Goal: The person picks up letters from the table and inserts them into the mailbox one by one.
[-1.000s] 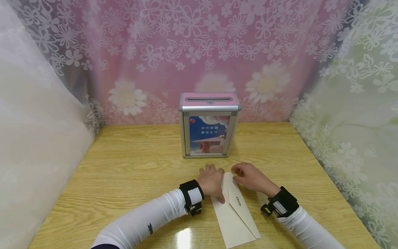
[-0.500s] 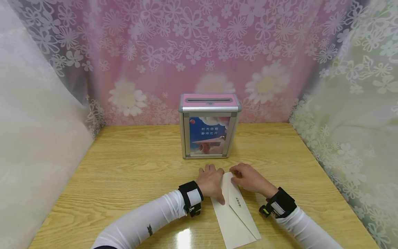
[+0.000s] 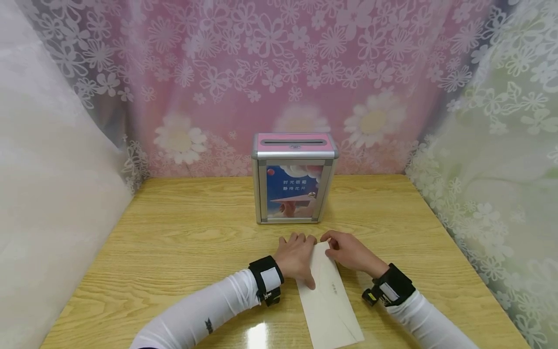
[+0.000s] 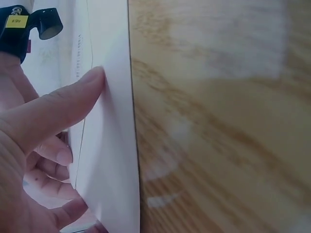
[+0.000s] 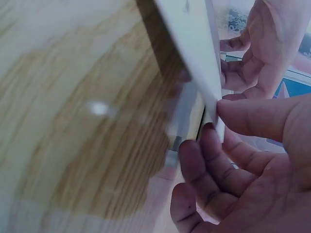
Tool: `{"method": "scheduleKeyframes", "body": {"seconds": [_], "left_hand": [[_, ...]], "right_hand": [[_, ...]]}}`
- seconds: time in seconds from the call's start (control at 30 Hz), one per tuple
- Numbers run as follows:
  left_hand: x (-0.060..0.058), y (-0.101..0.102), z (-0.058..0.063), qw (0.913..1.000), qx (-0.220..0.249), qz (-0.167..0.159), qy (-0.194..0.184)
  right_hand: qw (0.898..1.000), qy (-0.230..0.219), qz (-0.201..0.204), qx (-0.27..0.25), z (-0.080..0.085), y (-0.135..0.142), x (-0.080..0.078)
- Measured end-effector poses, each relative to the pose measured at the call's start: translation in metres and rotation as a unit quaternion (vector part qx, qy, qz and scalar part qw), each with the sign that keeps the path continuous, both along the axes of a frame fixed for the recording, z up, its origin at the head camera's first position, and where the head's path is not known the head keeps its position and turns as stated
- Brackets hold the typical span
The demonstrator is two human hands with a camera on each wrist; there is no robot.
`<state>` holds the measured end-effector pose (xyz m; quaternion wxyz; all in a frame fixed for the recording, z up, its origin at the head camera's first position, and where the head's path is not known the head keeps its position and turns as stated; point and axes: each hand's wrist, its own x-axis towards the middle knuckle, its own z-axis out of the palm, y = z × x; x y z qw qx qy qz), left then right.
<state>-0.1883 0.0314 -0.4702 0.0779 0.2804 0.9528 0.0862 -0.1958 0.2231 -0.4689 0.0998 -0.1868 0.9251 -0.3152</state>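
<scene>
A cream paper envelope (image 3: pixel 331 315) lies lengthwise in front of me, flap side up, with faint small print near its right edge. My left hand (image 3: pixel 295 258) grips its far left side; in the left wrist view the thumb (image 4: pixel 63 104) presses on the paper. At the far right corner my right hand (image 3: pixel 350 252) pinches the edge. The right wrist view shows the envelope's edge (image 5: pixel 192 48) between the thumb (image 5: pixel 260 116) and curled fingers, this side raised off the table. Some left fingertips are hidden behind the paper.
A metal-framed letter box (image 3: pixel 296 184) with a pink slotted top and a small lock stands just beyond the hands. The wood-grain table (image 3: pixel 187 218) is bordered by flowered curtains (image 3: pixel 261 87) at the back and sides.
The envelope's face has turned slightly and looks brighter, with the flap's edge and print fainter. Its far corner has shifted slightly right. Both hands keep nearly the same place.
</scene>
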Motion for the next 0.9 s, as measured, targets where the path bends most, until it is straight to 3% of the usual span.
{"method": "scheduleKeyframes", "body": {"seconds": [0.2,0.43,0.53,0.7,0.8,0.9], "left_hand": [[0.001,-0.006,0.001,0.9993,0.035,0.003,0.007],[-0.009,-0.020,0.013,0.9910,0.122,0.054,0.005],[-0.014,-0.026,0.018,0.9768,0.200,0.075,-0.019],[-0.013,-0.032,0.028,0.9441,0.305,0.093,-0.084],[-0.012,-0.035,0.032,0.9292,0.342,0.084,-0.113],[-0.011,-0.038,0.036,0.9187,0.372,0.062,-0.116]], "right_hand": [[0.999,0.011,0.000,-0.042,0.004,0.004,-0.003],[0.993,-0.003,-0.028,-0.114,0.028,0.013,-0.005],[0.990,0.010,-0.037,-0.136,0.042,0.016,-0.005],[0.988,0.057,-0.037,-0.142,0.063,0.017,-0.005],[0.986,0.083,-0.039,-0.142,0.078,0.017,-0.002],[0.981,0.115,-0.044,-0.147,0.096,0.015,0.000]]}}
